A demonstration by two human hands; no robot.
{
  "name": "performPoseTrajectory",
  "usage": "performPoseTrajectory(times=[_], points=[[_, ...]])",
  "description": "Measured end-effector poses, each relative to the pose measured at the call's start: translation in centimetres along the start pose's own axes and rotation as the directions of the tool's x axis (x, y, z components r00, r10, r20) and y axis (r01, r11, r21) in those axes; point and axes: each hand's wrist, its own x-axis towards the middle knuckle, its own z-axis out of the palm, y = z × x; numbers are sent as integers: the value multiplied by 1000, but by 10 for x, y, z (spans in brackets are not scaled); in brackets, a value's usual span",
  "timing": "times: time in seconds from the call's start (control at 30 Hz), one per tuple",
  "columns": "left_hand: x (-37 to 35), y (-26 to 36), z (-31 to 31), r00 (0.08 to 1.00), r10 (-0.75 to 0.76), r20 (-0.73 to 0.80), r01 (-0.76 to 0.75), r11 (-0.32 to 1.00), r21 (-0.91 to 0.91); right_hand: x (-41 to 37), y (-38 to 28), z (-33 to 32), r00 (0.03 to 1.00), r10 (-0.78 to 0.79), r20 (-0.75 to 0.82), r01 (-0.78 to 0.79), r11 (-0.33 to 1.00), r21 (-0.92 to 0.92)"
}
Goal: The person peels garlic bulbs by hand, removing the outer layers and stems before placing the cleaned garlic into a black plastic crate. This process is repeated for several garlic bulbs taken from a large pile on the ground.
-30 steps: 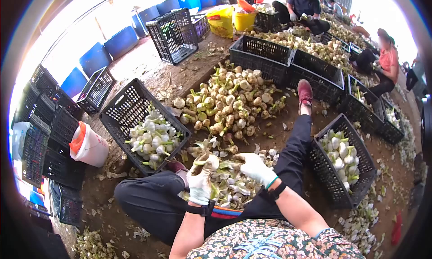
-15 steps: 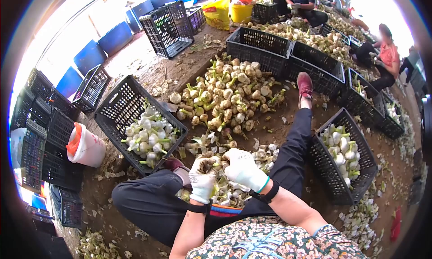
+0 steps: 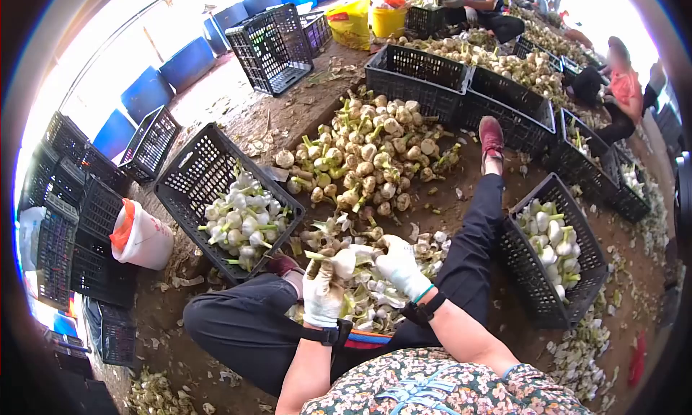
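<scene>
In a white glove soiled at the fingers, my left hand [image 3: 322, 292] holds a white garlic bulb [image 3: 343, 263] whose short green stem points left. My right hand [image 3: 401, 267], also gloved, is closed just right of the bulb; whatever its fingertips pinch is too small to make out. Peeled skins and stem bits [image 3: 375, 300] lie below both hands, between my legs. Beyond them is a heap of unpeeled garlic [image 3: 375, 148]. A black crate [image 3: 191, 170] at the left and another [image 3: 533, 300] at the right hold cleaner white bulbs.
Black crates [image 3: 414, 83] stand behind the heap. A white bucket [image 3: 146, 238] with orange cloth sits at the left, near stacked crates [image 3: 101, 220]. My outstretched leg [image 3: 476, 235] lies right of the heap. Other people [image 3: 626, 91] sit among garlic farther back.
The bulb now shows clearly in my left hand, its skin white. My right hand has shifted slightly right and down, away from my left hand.
</scene>
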Motion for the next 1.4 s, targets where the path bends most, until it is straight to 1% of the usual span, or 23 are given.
performPoseTrajectory(times=[0.07,0.13,0.17,0.23,0.3,0.37,0.4,0.43,0.5,0.57,0.6,0.63,0.7,0.77,0.9,0.97,1.03,1.07,1.1,1.17,1.23,1.27,1.4], points=[[6,-1,-11,999,39,20,-35,985,-170,6,21,4,977,140,163,-179,949,259],[11,-1,-13,999,29,-43,-39,966,-256,0,11,-7,878,205,432,-463,592,660],[12,-2,-16,999,27,-45,-38,966,-257,-2,0,-12,877,208,434,-466,592,658],[13,-4,-20,995,-92,-30,80,956,-281,-5,-18,-15,863,87,498,-499,298,814],[12,-12,-20,992,-100,-76,85,980,-183,-7,-25,-12,885,30,465,-454,282,845],[11,-17,-12,998,-55,-32,58,995,84,-2,-17,-1,852,96,515,-494,474,729],[13,-16,-14,992,-90,-85,92,996,20,-6,-12,2,834,111,540,-528,441,725],[18,-13,-30,986,-154,-59,154,988,-7,-5,12,12,832,-44,554,-415,614,672],[35,-5,-41,927,-74,-367,21,989,-146,-7,34,14,516,94,852,-451,875,177],[58,35,-40,968,130,-215,-188,941,-281,0,96,46,720,16,693,31,998,-56],[65,61,-29,968,231,-99,-250,922,-295,15,108,54,867,-27,498,61,997,-52],[66,79,-19,944,329,13,-308,898,-314,39,117,63,887,243,393,-178,964,-196],[64,82,-15,943,333,11,-316,905,-285,70,130,77,980,156,124,-117,954,-275],[65,72,-19,961,273,33,-257,935,-246,105,146,99,984,59,168,-18,972,-232],[59,8,-29,887,39,-459,-40,999,8,134,159,125,957,121,262,-9,920,-392],[53,-10,-29,890,59,-452,93,947,306,131,144,118,933,276,232,-251,959,-130],[56,-27,-49,924,34,-381,172,853,494,113,122,115,830,374,415,-552,439,709],[57,-33,-46,928,17,-371,189,839,511,103,98,92,752,292,591,-642,120,757],[55,-36,-35,941,2,-338,179,846,502,87,74,75,818,53,573,-573,-8,820],[59,-44,-32,995,9,-97,57,752,657,62,37,58,834,-60,548,-551,-61,832],[51,-38,-19,990,-24,-140,101,812,575,47,15,51,881,38,471,-472,134,871],[49,-33,-13,996,38,-85,15,839,544,41,3,33,899,49,435,-420,385,822],[39,-31,-8,978,202,54,-199,821,536,27,-28,-1,925,-41,377,-329,409,851]])
